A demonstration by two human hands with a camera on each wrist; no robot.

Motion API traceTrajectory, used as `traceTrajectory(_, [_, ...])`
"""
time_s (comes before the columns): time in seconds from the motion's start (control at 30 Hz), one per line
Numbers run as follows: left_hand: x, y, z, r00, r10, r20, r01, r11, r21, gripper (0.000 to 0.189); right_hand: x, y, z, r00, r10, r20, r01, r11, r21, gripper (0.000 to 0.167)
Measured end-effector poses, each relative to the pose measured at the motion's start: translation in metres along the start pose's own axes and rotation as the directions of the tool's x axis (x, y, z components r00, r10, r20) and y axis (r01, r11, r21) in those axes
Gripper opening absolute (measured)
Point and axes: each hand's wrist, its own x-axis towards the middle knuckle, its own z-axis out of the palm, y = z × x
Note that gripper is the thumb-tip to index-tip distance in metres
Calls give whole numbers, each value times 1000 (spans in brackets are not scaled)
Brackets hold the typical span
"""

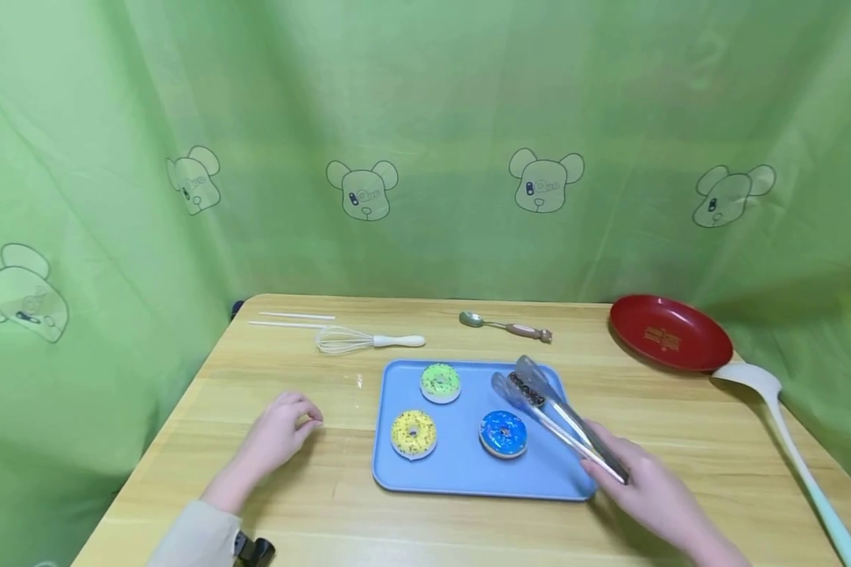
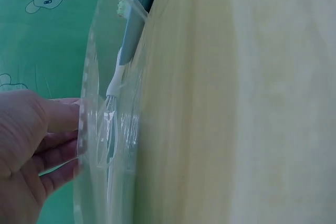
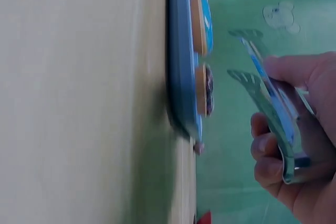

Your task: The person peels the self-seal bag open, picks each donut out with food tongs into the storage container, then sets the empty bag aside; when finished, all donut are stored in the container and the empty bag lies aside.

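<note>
My right hand [image 1: 648, 488] grips metal tongs [image 1: 574, 429] near their closed end, with the tong arms spread apart. In the head view the tong tips overlap a dark sprinkled donut [image 1: 527, 388]; in the right wrist view they stand apart above this donut [image 3: 205, 90]. A blue donut [image 1: 503, 446], a yellow donut [image 1: 404, 446] and a green donut [image 1: 440, 391] lie on the blue tray [image 1: 482, 484]. To the tray's left, my left hand [image 1: 280, 433] pinches the edge of a clear plastic bag [image 2: 110, 145], barely visible from the head.
Behind the tray lie a whisk [image 1: 397, 341], two white sticks [image 1: 294, 324] and a spoon [image 1: 521, 330]. A red plate [image 1: 702, 339] stands at the back right, with a long ladle [image 1: 794, 449] along the right edge. Green curtains [image 1: 425, 252] hang behind the table.
</note>
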Motion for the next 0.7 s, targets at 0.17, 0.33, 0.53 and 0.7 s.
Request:
traceTrajectory(0.17, [4, 2, 0, 997, -6, 76, 5, 1000, 10, 12, 4, 25, -8, 998, 26, -60, -28, 999, -21, 59])
traceTrajectory(0.33, [8, 3, 0, 995, -2, 103, -1, 1000, 30, 12, 8, 47, -16, 988, 156, 10, -155, 985, -72, 65])
traceTrajectory(0.53, [10, 5, -1, 994, -7, 107, 3, 999, 37, 12, 13, 65, -22, 976, 219, 15, -217, 970, -107, 67])
traceTrajectory(0.7, [11, 4, -2, 994, -42, 103, 39, 999, 31, 12, 16, 72, -24, 964, 265, 35, -258, 956, -138, 70])
